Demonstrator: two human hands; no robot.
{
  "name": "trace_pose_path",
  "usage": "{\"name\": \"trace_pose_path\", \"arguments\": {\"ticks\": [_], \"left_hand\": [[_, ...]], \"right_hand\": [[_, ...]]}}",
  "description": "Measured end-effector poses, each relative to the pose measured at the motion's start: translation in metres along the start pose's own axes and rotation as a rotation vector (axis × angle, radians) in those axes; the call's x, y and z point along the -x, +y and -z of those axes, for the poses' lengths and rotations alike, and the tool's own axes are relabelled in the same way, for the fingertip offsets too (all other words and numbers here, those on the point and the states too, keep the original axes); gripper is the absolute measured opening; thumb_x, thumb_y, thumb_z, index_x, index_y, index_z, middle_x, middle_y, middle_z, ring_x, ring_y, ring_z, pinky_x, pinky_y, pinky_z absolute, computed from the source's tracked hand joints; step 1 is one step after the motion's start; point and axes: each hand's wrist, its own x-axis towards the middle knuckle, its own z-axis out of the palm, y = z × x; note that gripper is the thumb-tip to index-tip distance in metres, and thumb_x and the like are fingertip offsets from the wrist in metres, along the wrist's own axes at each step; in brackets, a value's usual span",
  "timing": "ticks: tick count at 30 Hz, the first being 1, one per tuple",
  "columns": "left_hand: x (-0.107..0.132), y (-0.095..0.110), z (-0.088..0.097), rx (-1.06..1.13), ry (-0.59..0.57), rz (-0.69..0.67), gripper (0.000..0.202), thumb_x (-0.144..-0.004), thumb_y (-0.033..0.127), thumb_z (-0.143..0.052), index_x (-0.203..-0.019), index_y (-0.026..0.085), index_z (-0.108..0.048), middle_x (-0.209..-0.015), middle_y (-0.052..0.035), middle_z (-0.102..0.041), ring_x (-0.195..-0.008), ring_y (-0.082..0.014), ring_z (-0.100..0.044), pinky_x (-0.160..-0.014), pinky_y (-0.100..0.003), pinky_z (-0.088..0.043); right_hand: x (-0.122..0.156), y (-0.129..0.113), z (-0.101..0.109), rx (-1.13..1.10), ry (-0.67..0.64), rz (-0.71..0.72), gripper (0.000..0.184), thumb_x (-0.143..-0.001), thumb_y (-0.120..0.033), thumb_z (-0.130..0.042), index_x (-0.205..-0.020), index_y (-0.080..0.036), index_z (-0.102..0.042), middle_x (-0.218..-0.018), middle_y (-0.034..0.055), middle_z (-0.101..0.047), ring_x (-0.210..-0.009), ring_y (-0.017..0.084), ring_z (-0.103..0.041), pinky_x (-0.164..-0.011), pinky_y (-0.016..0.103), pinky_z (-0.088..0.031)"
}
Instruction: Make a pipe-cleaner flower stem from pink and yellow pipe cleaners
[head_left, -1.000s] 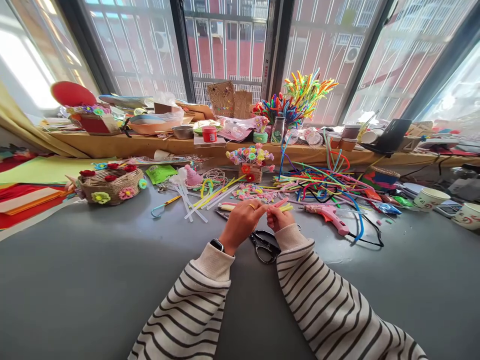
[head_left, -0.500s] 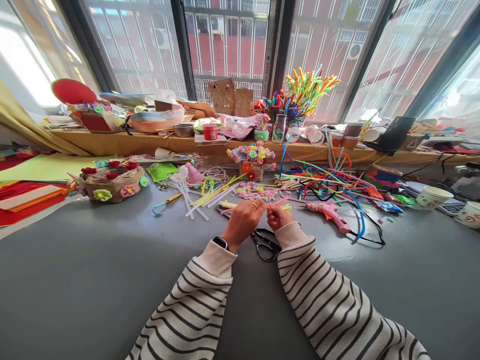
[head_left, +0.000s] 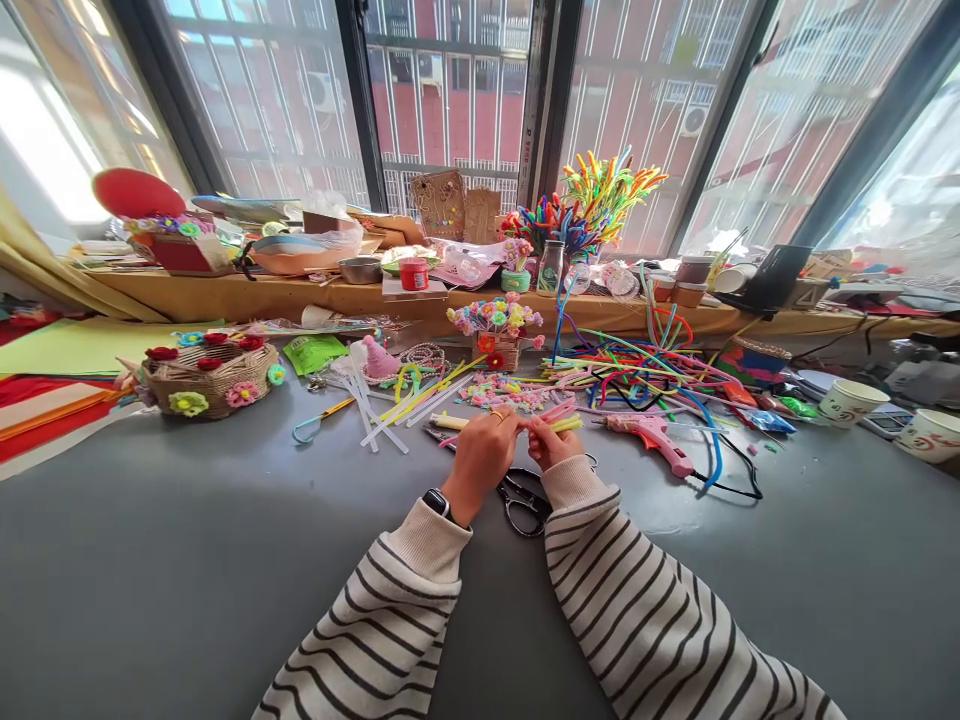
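Note:
My left hand (head_left: 486,452) and my right hand (head_left: 553,442) meet over the table, fingertips pinched together on a pink pipe cleaner (head_left: 556,411). Its pink end sticks out above my right hand; the part between the fingers is mostly hidden. Behind the hands lie pale yellow pieces (head_left: 568,424), whose kind I cannot make out. Black-handled scissors (head_left: 523,503) rest just below, their blades covered by my hands. Small pastel pieces (head_left: 504,392) are heaped beyond my fingers.
To the right lie a pink glue gun (head_left: 654,436) and a tangle of coloured pipe cleaners (head_left: 637,372). Glue sticks (head_left: 375,405), a crochet hook (head_left: 322,420) and a flower-trimmed woven basket (head_left: 217,385) are on the left. Paper cups (head_left: 853,402) stand far right.
The view has shifted slightly, so the scene sits a little lower and further left. Both hands stay together at the pink pipe cleaner, with only slight finger movement.

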Motion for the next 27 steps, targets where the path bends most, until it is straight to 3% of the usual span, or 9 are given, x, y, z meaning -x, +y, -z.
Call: {"name": "trace_pose_path", "arguments": {"ticks": [5,9,11,15,18,22,24,27], "left_hand": [[0.0005,-0.0010,0.0006,0.053,0.027,0.003,0.020,-0.076,0.024,-0.036,-0.090,0.021,-0.051,-0.078,-0.0018,-0.057,-0.068,-0.0128,-0.051,-0.061,-0.025,-0.037],[-0.0005,-0.0011,0.0042,0.116,0.146,0.059,0.025,-0.074,0.025,-0.042,-0.098,0.021,-0.047,-0.087,-0.0028,-0.056,-0.082,-0.0148,-0.048,-0.074,-0.029,-0.036],[-0.0007,-0.0006,0.0054,0.157,0.225,0.096,0.024,-0.072,0.026,-0.044,-0.095,0.020,-0.048,-0.089,-0.0038,-0.054,-0.086,-0.0150,-0.046,-0.078,-0.030,-0.034],[0.0003,-0.0008,0.0067,0.269,0.322,0.192,0.013,-0.073,0.026,-0.043,-0.078,0.017,-0.052,-0.075,-0.0021,-0.055,-0.073,-0.0118,-0.049,-0.070,-0.026,-0.039],[0.0003,-0.0022,0.0078,0.263,0.369,0.161,0.014,-0.073,0.025,-0.043,-0.078,0.018,-0.053,-0.079,-0.0027,-0.056,-0.078,-0.0129,-0.048,-0.075,-0.028,-0.037],[-0.0005,-0.0037,0.0050,0.315,0.168,0.029,0.017,-0.075,0.024,-0.040,-0.085,0.019,-0.054,-0.083,-0.0021,-0.058,-0.080,-0.0132,-0.049,-0.077,-0.029,-0.036],[-0.0003,-0.0037,0.0019,0.370,0.076,0.029,0.020,-0.076,0.024,-0.037,-0.087,0.019,-0.053,-0.082,-0.0022,-0.059,-0.076,-0.0126,-0.050,-0.072,-0.027,-0.038],[0.0004,-0.0026,-0.0011,0.424,0.031,0.081,0.022,-0.077,0.027,-0.034,-0.087,0.018,-0.051,-0.081,-0.0029,-0.058,-0.072,-0.0117,-0.050,-0.065,-0.024,-0.039]], "right_hand": [[-0.0032,0.0023,0.0032,0.037,-0.014,0.007,0.029,-0.038,-0.032,-0.069,-0.047,-0.012,-0.049,-0.037,-0.0043,-0.046,-0.031,0.003,-0.038,-0.027,0.014,-0.028],[-0.0052,0.0041,0.0056,0.097,0.034,0.062,0.027,-0.043,-0.032,-0.067,-0.051,-0.013,-0.051,-0.041,-0.0033,-0.049,-0.032,0.004,-0.040,-0.028,0.015,-0.032],[-0.0044,0.0026,0.0055,0.101,0.064,0.075,0.025,-0.044,-0.031,-0.067,-0.053,-0.013,-0.051,-0.043,-0.0026,-0.051,-0.034,0.005,-0.042,-0.029,0.015,-0.035],[-0.0011,-0.0027,0.0036,0.094,0.092,0.060,0.024,-0.045,-0.029,-0.067,-0.055,-0.012,-0.054,-0.046,-0.0014,-0.053,-0.037,0.005,-0.046,-0.031,0.015,-0.038],[0.0003,-0.0050,0.0026,0.140,0.104,0.091,0.024,-0.045,-0.029,-0.067,-0.055,-0.011,-0.055,-0.045,-0.0008,-0.053,-0.036,0.005,-0.045,-0.031,0.015,-0.037],[-0.0006,-0.0047,0.0031,0.194,0.065,0.146,0.024,-0.045,-0.031,-0.067,-0.053,-0.011,-0.055,-0.042,-0.0014,-0.052,-0.034,0.005,-0.043,-0.030,0.015,-0.034],[-0.0015,-0.0039,0.0039,0.216,0.040,0.180,0.025,-0.046,-0.032,-0.066,-0.054,-0.011,-0.055,-0.041,-0.0017,-0.051,-0.034,0.005,-0.042,-0.030,0.016,-0.033],[-0.0021,-0.0028,0.0049,0.254,0.023,0.213,0.025,-0.048,-0.034,-0.065,-0.053,-0.012,-0.054,-0.040,-0.0026,-0.049,-0.033,0.006,-0.041,-0.031,0.018,-0.033]]}}
